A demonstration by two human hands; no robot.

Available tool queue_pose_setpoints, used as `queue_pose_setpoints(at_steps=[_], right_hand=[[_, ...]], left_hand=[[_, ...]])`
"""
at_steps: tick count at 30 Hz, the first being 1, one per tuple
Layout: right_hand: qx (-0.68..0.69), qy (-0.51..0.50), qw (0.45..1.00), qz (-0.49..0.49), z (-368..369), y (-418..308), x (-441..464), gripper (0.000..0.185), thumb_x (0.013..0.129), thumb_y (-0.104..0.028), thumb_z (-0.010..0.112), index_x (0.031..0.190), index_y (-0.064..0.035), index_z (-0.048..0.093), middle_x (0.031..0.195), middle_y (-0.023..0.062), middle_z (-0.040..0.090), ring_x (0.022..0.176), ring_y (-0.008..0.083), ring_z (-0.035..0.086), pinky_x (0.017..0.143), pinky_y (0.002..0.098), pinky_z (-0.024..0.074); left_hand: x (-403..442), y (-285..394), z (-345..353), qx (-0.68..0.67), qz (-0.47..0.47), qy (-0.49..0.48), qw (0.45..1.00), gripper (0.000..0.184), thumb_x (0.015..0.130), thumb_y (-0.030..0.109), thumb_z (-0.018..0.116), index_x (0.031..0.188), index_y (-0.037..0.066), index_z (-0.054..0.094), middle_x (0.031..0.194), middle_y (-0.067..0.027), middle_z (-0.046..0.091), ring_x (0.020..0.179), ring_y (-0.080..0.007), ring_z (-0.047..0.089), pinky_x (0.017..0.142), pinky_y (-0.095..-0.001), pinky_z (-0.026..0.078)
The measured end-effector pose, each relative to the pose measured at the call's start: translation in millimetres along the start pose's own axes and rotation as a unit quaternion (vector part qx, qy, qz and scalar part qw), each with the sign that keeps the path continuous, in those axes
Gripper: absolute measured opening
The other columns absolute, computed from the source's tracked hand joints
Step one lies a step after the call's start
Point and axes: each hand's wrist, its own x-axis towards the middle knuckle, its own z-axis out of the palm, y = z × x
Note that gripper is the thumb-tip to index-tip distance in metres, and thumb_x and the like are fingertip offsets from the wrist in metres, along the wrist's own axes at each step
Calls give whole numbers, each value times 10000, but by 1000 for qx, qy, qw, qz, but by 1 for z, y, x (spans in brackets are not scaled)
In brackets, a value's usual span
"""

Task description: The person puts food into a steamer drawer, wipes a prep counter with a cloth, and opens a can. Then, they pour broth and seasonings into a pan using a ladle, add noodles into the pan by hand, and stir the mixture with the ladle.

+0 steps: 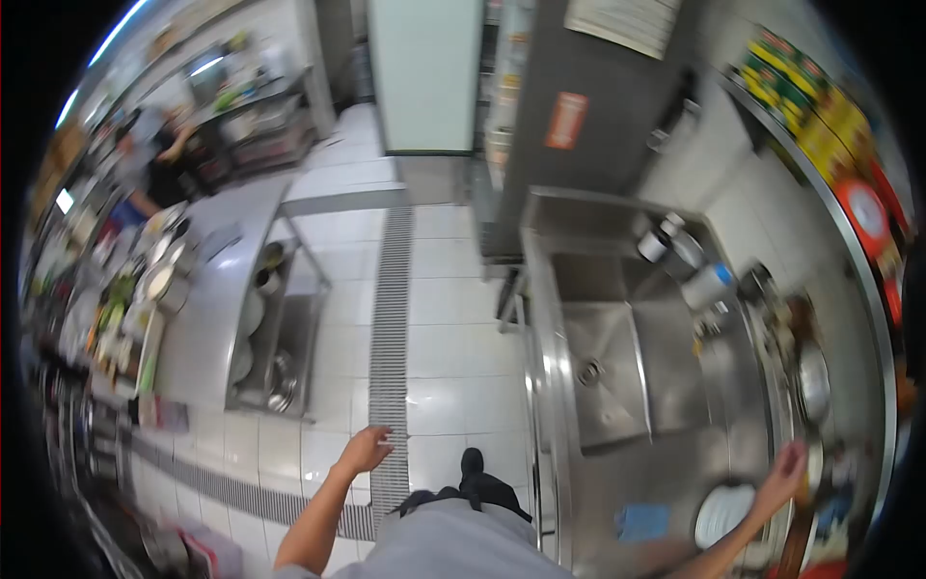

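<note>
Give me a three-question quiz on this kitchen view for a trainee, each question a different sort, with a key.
1. Multiple choice: which of these is nearest the blue item?
A) the plates
B) the red scale
C) the blue-capped bottle

2. True or false: the left hand is holding a bottle.

3. Fill in the blank: the long floor drain runs between the steel table and the ____.

Key: 1. A. 2. False; nothing shows in the left hand, which is over the floor. 3. Sink.
</note>
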Motion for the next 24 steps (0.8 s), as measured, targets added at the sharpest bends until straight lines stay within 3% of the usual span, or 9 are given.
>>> queue_pose_setpoints(at_steps=[2,3,4,6,9,14,17,19,24], right_hand=[[112,-121,985,54,94,-60,-44,231,951,-119,585,1151,-4,607,1003,60,624,901,134,583,833,288,491],[10,-234,970,58,133,-95,-59,262,926,-102,598,1178,-29,605,952,39,623,853,116,573,790,276,489],[116,-274,951,81,180,-111,-83,310,898,-107,622,1202,-47,603,918,31,623,833,117,572,766,271,485],[140,-388,911,22,253,-150,-113,385,848,-98,663,1224,-46,596,940,90,654,793,167,615,725,300,500],[161,-443,879,-74,309,-230,-109,419,823,-89,680,1229,-40,590,942,123,656,779,211,629,715,328,506],[99,-430,889,-125,369,-267,-63,411,817,-70,672,1218,-16,597,910,107,653,756,192,614,712,327,497],[57,-369,909,-186,397,-285,-49,365,829,-64,663,1187,-22,605,930,126,633,747,221,617,676,346,495],[49,-353,924,-136,412,-304,-54,361,830,-56,657,1185,-20,605,918,127,634,741,223,615,672,354,492],[59,-428,891,-142,485,-381,-103,354,819,-87,689,1162,-25,622,916,126,645,715,225,618,689,349,505]], left_hand=[[4,-14,-9,28,10,33,999,352,826,91,656,1173,42,616,1061,-160,647,863,-279,657,796,-360,520],[13,-14,-9,5,30,59,998,375,810,69,656,1181,53,612,1101,-160,615,884,-278,643,797,-357,520],[23,-11,-13,-16,54,83,995,400,793,46,657,1190,64,608,1142,-161,584,904,-277,628,798,-354,520],[32,11,-31,-60,20,110,992,416,790,34,658,1200,74,602,1155,-157,565,915,-276,615,795,-350,521],[43,9,-50,-92,23,170,981,448,788,31,680,1221,99,586,1181,-144,530,868,-261,605,786,-335,526],[64,-46,-76,-132,-86,184,970,393,819,137,706,1197,96,606,1201,-149,521,816,-235,632,782,-336,528],[91,-71,-116,-145,-77,195,967,383,825,134,684,1195,81,602,1194,-155,524,845,-246,642,800,-346,523],[108,-78,-150,-159,-73,198,965,383,824,115,668,1197,67,595,1191,-160,524,856,-253,647,813,-351,521],[162,-99,-226,-168,-17,237,957,353,872,171,650,1206,89,573,1186,-134,537,900,-258,639,812,-367,517]])
